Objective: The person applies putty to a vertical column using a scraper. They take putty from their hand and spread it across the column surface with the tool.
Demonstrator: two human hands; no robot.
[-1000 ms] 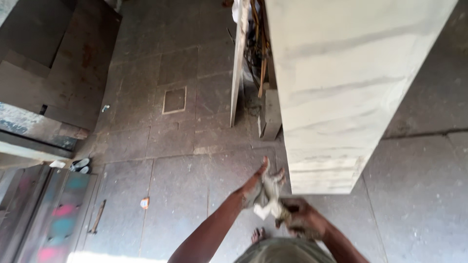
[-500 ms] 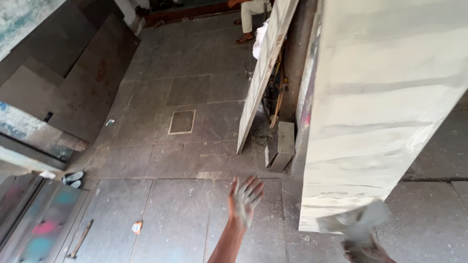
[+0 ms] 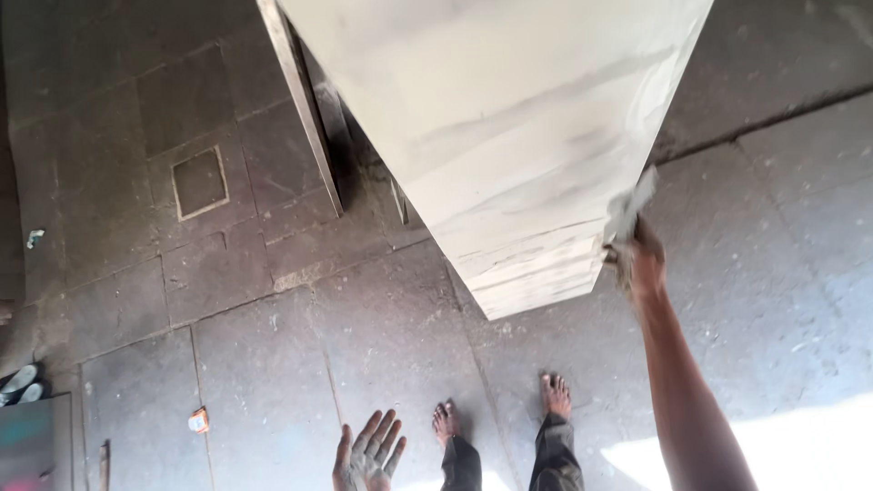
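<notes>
A tall pale wooden cabinet stands on the stone floor in front of me. My right hand is shut on a grey rag and presses it against the cabinet's right lower corner. My left hand hangs low at the bottom of the view, open, fingers spread and dusty, touching nothing. My two bare feet stand just below the cabinet's base.
A thin board leans against the cabinet's left side. The floor is grey stone slabs with a small square inset. A small orange scrap lies at the lower left, sandals at the left edge. Sunlight falls at the lower right.
Both hands held the rag together a second ago. The right hand has since carried it up to the cabinet's corner, and the left hand has let go and opened. The view has tilted downward.
</notes>
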